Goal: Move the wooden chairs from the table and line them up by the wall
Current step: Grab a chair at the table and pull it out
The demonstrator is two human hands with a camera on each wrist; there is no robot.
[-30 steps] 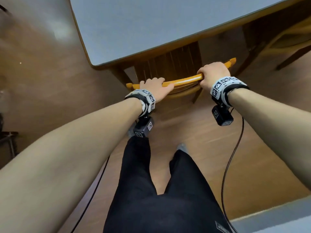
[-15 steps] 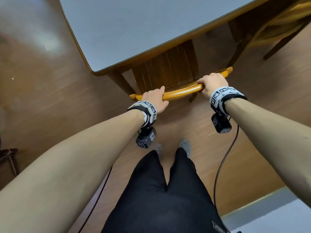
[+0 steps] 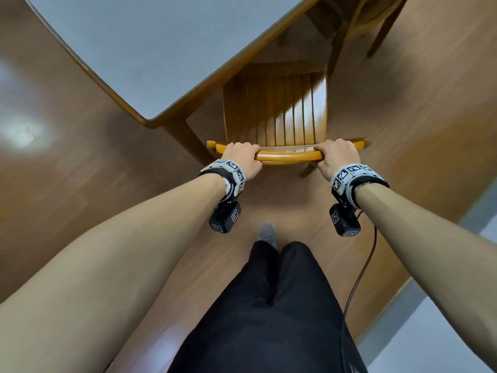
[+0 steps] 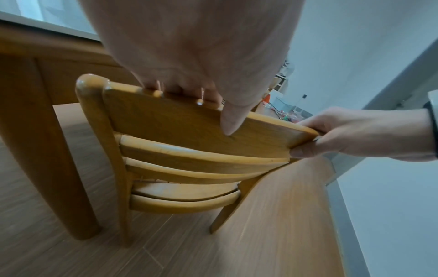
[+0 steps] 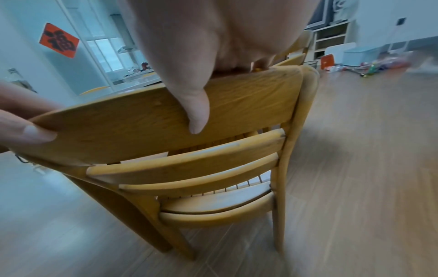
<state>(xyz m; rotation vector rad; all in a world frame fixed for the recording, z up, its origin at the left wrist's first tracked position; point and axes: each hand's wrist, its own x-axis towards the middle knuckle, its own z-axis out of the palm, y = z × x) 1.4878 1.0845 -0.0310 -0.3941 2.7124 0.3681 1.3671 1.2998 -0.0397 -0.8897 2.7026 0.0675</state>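
Note:
A wooden chair (image 3: 279, 114) with a slatted seat stands at the corner of the grey-topped table (image 3: 161, 49), most of its seat out from under the top. My left hand (image 3: 243, 157) grips the left end of the chair's top rail (image 3: 289, 156), fingers over the front and thumb on the back. My right hand (image 3: 337, 154) grips the right end the same way. In the left wrist view my left hand (image 4: 189, 78) curls over the rail of the chair (image 4: 180, 135); the right wrist view shows my right hand (image 5: 213, 61) on the chair (image 5: 166, 120).
A table leg (image 3: 188, 141) stands just left of the chair. A second wooden chair (image 3: 371, 20) sits at the table's far right side. A grey wall base (image 3: 419, 297) runs behind me on the right. My legs (image 3: 269, 305) and a cable (image 3: 360, 275) are close behind the chair.
The chair has slid back out from under the table towards me, with more of its seat now showing. Both hands keep their grip on the top rail.

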